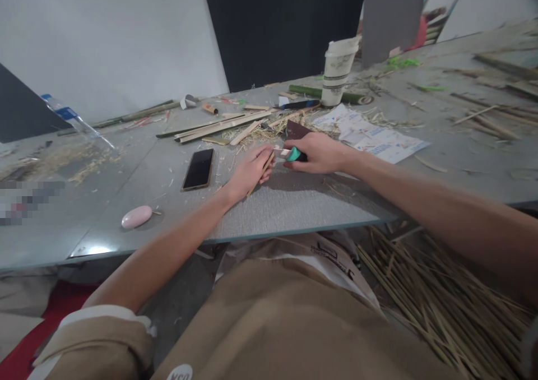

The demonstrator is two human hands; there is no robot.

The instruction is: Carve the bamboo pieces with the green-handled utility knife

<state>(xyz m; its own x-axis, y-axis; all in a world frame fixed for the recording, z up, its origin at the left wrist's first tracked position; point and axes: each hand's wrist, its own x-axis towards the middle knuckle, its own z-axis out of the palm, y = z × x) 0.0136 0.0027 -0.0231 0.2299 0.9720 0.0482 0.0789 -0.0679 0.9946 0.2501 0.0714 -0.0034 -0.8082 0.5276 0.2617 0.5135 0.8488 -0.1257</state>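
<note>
Over the front part of the grey table (277, 212), my left hand (252, 170) is closed around a thin bamboo strip (268, 161), whose lower end shows under the palm. My right hand (317, 151) grips a utility knife (296, 154) with a green and black handle. Its blade points left and meets the upper end of the strip close to my left fingers; whether it cuts in, I cannot tell. Behind the hands lie bamboo shavings (263, 135) and several split bamboo pieces (227, 126). A dark brown flat piece (297, 130) lies just behind my right hand.
Left of my hands lie a phone (199, 169) and a pink oval object (137, 217). A paper cup (338, 72) stands behind, near a green bamboo tube (306, 91) and printed paper sheets (374, 136). A plastic bottle (79, 123) leans far left. Bamboo strips (437, 296) are heaped below the table.
</note>
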